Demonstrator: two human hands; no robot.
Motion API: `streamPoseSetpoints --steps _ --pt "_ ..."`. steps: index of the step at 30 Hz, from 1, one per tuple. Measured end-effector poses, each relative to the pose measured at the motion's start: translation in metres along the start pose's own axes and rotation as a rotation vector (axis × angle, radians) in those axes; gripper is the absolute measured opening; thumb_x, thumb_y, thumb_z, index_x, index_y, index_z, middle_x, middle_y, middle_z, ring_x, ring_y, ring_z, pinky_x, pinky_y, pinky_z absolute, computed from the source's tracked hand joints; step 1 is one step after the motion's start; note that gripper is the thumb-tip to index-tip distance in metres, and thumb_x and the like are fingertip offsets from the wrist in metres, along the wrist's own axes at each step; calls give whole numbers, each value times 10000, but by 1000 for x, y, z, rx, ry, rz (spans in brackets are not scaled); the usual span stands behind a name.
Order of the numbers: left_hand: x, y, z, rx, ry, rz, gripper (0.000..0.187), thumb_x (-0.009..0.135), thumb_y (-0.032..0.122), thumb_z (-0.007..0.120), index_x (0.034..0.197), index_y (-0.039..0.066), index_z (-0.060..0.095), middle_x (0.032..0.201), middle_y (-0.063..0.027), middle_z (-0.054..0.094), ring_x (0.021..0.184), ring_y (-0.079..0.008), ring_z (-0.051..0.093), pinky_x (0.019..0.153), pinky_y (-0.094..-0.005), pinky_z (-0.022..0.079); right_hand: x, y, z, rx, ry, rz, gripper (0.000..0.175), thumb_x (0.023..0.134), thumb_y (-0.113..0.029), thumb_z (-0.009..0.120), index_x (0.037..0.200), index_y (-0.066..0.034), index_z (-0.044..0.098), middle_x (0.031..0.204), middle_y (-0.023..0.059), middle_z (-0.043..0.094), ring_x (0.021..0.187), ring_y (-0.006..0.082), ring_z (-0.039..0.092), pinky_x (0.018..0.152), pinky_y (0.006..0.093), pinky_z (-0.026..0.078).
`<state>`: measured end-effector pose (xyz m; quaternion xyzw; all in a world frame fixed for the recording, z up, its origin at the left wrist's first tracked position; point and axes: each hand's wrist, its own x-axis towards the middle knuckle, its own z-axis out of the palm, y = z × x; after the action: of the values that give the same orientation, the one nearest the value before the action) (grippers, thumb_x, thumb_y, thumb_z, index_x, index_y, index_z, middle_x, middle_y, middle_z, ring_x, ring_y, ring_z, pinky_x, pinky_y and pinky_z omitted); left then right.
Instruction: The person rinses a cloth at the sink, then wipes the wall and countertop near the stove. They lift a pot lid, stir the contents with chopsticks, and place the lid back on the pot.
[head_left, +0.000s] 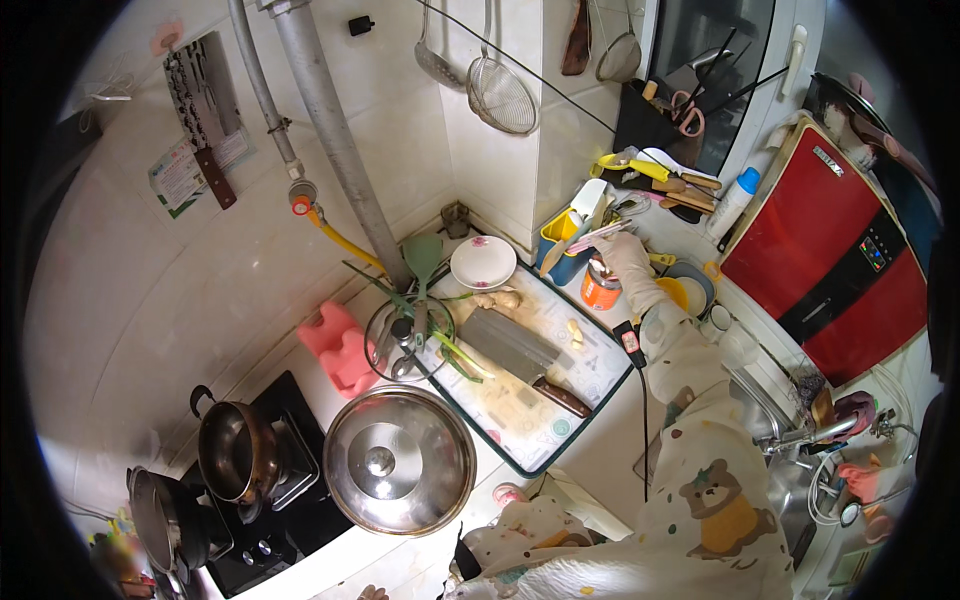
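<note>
My right hand (624, 256), pale at the end of a bear-print sleeve, is closed around several pinkish chopsticks (596, 236). It is beside a blue-and-yellow utensil holder (568, 259) and above an orange tin (600, 291). At the bottom edge, only what look like fingertips of my left hand (373, 593) show; the rest is cut off. In front of me a cleaver (510, 345) with a brown handle lies flat on a green-rimmed cutting board (517, 442). Ginger (499, 299), peeled garlic cloves (575, 332) and green onion (465, 356) lie around its blade.
A floral plate (484, 262) rests at the board's back edge. Left of the board are a glass bowl (382, 345) holding utensils, a pink holder (337, 349) and a large steel lid (401, 480). A pan (238, 450) sits on the stove. A black cable (645, 427) crosses the counter.
</note>
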<state>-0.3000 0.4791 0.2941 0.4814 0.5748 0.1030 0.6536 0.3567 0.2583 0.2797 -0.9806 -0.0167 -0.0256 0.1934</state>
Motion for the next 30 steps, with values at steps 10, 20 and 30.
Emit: streamPoseSetpoints --steps 10,20,30 --pt "8 8 13 28 -22 -16 436 897 206 558 1200 -102 498 1148 -191 581 1083 -253 566 976 -349 423 19 17 36 248 78 7 374 847 -394 561 794 -46 686 686 102 669 607 231 642 595 324 496" --pt "7 4 3 29 -31 -8 424 892 196 562 1184 -108 509 1121 -193 596 1065 -249 578 966 -337 431 -42 -6 -18 312 296 -198 374 857 -385 530 813 -43 676 742 142 664 692 323 629 670 372 492" --pt "-1 -16 -42 -7 -65 75 412 888 185 565 1167 -114 519 1093 -195 611 1048 -245 590 955 -325 438 -205 -3 -149 577 529 -326 226 854 -192 542 781 3 629 654 100 585 595 212 575 576 327 438"
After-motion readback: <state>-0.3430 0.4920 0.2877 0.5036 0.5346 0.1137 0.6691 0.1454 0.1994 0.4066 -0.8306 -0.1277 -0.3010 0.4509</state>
